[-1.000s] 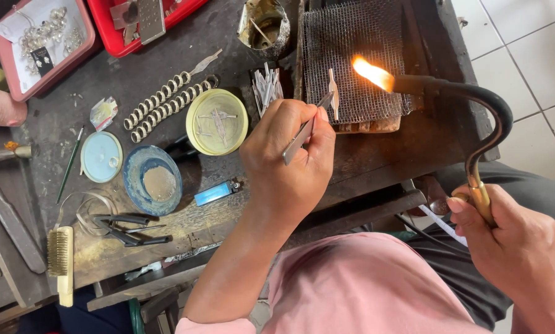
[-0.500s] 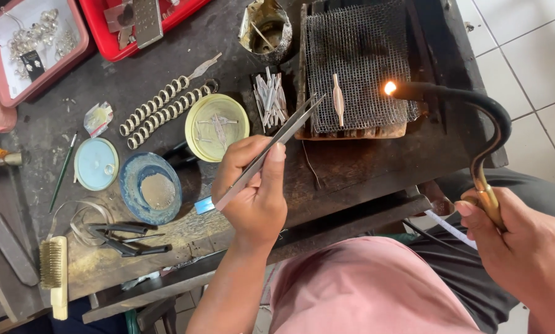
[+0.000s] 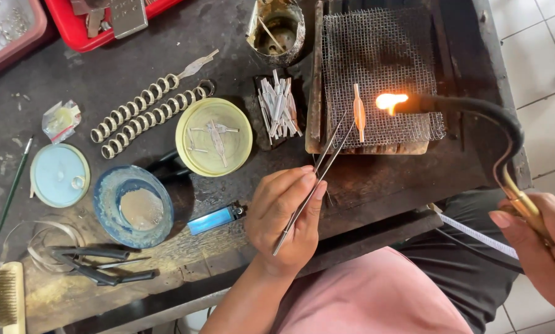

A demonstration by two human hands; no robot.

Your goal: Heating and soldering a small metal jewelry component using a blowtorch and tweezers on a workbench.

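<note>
The dark, worn bench [image 3: 376, 185] carries a wire mesh pad [image 3: 382, 68] at its far right. A curved blowtorch [image 3: 475, 117] arcs over the mesh, its flame just beside a slim leaf-shaped metal piece [image 3: 359, 111] lying on the mesh. The right hand [image 3: 537, 247] is closed around the torch's brass handle at the frame's edge. The left hand [image 3: 286, 216] pinches long tweezers [image 3: 317, 173], whose tips reach the mesh edge near the metal piece. Left of the hand lie a yellow lid [image 3: 214, 137] with small silver parts and a blue lighter [image 3: 215, 219].
</note>
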